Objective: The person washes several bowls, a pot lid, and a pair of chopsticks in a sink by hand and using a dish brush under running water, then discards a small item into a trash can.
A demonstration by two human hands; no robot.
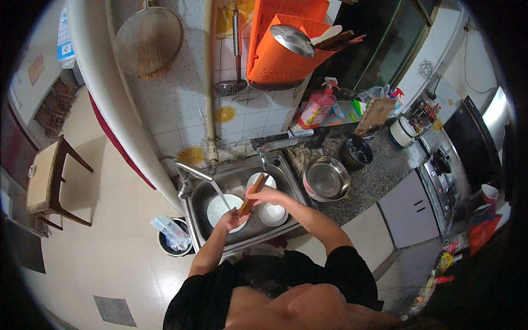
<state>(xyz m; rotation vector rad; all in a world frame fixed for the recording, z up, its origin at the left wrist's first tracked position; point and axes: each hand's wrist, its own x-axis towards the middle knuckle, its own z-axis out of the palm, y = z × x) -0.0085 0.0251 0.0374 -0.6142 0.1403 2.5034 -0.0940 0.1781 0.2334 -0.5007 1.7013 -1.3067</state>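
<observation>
A bundle of brown chopsticks is held at a slant over the metal sink. My right hand is closed around its upper part. At the lower end, my left hand curls its fingers against the chopsticks. Water runs from the curved faucet in a thin stream close to my left hand. Below, a large white bowl sits at the left of the sink. Another white bowl lies behind my right hand, and white bowls rest at the right, partly covered by my wrist.
On the counter right of the sink stand a steel basin and a dark pot. A pink pump bottle is behind them. An orange utensil rack hangs above. A small bin stands left of the sink.
</observation>
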